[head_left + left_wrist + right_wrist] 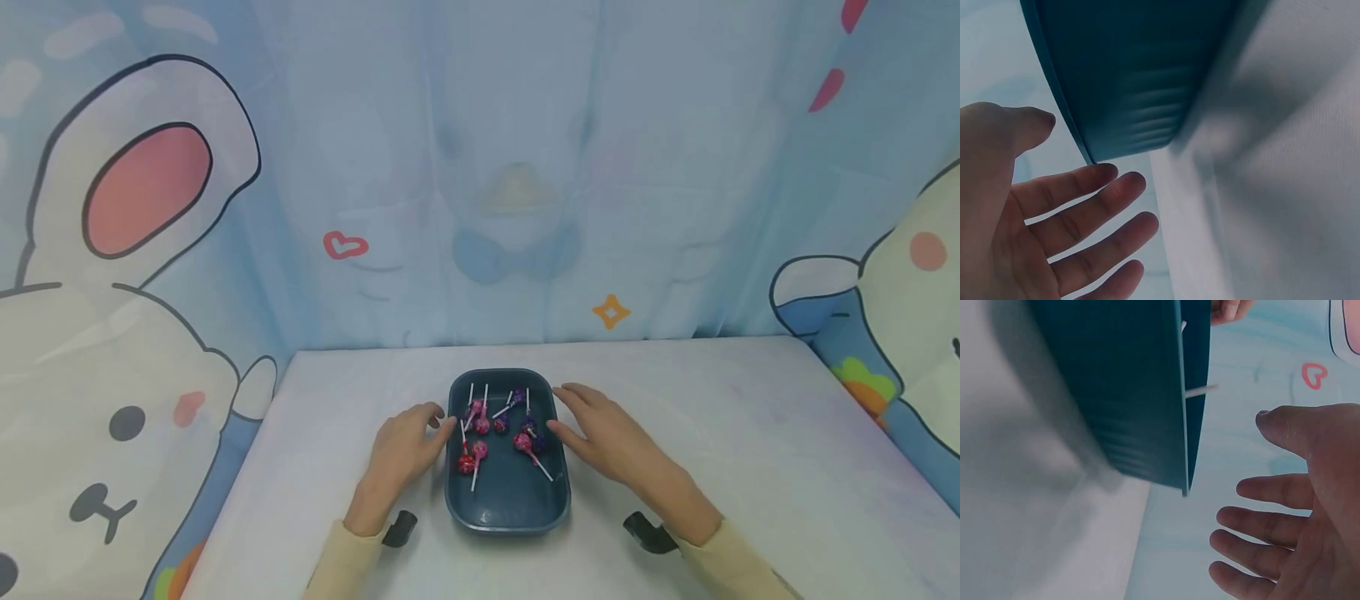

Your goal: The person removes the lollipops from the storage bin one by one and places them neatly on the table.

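Observation:
A dark blue rectangular tray (513, 506) lies on the table in the head view, with several lollipops (522, 442) in it, wrapped in red, pink and purple on white sticks. My left hand (407, 443) is at the tray's left side, thumb tip close to the rim, fingers spread and loosely bent around nothing. On the opposite side my right hand (611, 435) has its fingertips right by the rim, its fingers spread too. Each wrist view shows relaxed fingers beside the tray wall (1147, 94). Two white sticks (1200, 391) show at the rim in the right wrist view.
A white cloth (735, 433) covers the table around the tray. Behind the far edge hangs a light blue curtain (517, 117) printed with cartoon animals, a heart and a star. Black straps with small mounts (651, 533) sit at both wrists.

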The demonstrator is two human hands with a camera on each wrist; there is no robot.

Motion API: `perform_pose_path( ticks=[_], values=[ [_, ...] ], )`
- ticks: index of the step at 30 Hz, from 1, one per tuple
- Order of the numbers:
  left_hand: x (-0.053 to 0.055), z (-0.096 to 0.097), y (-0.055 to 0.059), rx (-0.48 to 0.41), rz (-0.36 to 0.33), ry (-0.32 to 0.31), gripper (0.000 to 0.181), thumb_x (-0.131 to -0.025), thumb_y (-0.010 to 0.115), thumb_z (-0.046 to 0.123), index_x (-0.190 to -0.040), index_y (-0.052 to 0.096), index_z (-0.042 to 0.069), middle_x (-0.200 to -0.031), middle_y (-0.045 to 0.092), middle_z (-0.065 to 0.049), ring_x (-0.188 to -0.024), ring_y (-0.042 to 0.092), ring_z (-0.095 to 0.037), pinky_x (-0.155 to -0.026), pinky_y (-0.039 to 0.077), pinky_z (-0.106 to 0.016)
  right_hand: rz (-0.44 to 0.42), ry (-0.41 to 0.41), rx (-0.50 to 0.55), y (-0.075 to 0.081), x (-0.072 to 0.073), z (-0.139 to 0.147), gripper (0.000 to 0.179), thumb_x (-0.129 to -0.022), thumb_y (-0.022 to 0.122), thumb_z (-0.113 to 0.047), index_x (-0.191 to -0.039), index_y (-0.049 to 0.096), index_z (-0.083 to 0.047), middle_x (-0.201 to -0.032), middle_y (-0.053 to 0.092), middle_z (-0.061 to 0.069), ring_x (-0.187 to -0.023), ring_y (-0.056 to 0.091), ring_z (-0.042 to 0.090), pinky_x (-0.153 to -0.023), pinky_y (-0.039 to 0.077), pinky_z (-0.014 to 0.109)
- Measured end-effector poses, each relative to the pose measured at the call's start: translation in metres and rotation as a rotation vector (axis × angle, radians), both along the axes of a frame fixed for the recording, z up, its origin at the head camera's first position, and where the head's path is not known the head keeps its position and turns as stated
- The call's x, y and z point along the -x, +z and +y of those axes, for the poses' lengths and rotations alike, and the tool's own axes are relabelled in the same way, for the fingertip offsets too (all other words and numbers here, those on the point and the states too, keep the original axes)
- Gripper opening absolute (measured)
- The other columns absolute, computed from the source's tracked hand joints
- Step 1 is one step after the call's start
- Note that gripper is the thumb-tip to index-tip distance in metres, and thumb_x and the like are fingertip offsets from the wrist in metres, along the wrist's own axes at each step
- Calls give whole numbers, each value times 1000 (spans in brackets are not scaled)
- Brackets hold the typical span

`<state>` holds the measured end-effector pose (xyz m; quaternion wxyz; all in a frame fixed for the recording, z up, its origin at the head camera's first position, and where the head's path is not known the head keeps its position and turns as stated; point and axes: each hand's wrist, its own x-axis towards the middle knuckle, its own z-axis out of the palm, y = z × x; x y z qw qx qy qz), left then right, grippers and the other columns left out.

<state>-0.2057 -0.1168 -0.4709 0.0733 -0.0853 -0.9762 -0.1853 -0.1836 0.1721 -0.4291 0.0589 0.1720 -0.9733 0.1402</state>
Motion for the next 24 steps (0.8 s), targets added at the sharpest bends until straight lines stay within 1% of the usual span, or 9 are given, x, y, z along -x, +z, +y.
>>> perform_pose_path(
  ticks=[5,8,11,13,15,17,19,21,24],
  values=[
    [0,3,1,15,-14,-8,37,-88,47,53,-91,63,21,-83,64,5,-69,53,-11,-67,43,-31,15,48,-36,3,1,-14,58,-88,52,-50,-131,48,-11,-131,51,13,-120,50,30,-96,41,46],
    [0,5,0,24,-3,-24,33,-89,48,50,-87,62,21,-81,64,6,-66,51,-9,-63,42,-28,35,93,-75,2,2,-22,52,-87,58,-43,-127,52,-10,-126,55,11,-116,53,28,-94,43,45],
    [0,6,0,29,12,-38,31,-89,49,48,-84,62,21,-79,64,5,-62,49,-8,-60,40,-26,42,147,-119,0,5,-28,51,-85,61,-41,-123,54,-8,-119,58,10,-110,57,25,-92,45,42],
    [0,6,0,31,16,-40,30,-89,49,47,-84,61,20,-79,64,5,-61,47,-8,-58,39,-26,43,175,-154,-2,8,-31,49,-84,62,-40,-121,56,-8,-114,61,8,-104,59,22,-89,47,40],
    [0,6,0,32,15,-38,30,-89,49,47,-84,61,20,-79,64,4,-60,47,-8,-57,38,-25,41,199,-180,-3,11,-35,46,-84,64,-39,-117,58,-8,-105,62,5,-94,61,19,-84,49,37],
    [0,7,0,32,8,-35,29,-89,49,47,-84,61,20,-79,64,5,-60,47,-8,-57,38,-25,32,212,-214,-4,13,-39,42,-83,65,-39,-112,61,-9,-95,62,2,-82,59,15,-78,50,34],
    [1,7,0,31,-2,-33,29,-89,49,46,-84,61,20,-78,63,5,-60,46,-8,-56,38,-25,25,221,-260,-4,15,-43,38,-82,66,-38,-107,63,-10,-89,62,0,-75,56,13,-73,48,32],
    [1,7,0,30,-10,-29,29,-89,50,46,-84,60,20,-78,62,5,-59,46,-8,-56,38,-24,13,223,-304,-5,17,-47,35,-81,67,-37,-103,64,-11,-86,61,0,-74,54,14,-71,46,33],
    [1,8,0,29,-18,-24,29,-89,50,46,-84,60,20,-77,62,5,-59,46,-9,-55,37,-24,0,226,-364,-7,20,-52,29,-80,68,-36,-98,65,-13,-87,62,0,-79,56,16,-73,43,36]
  ],
)
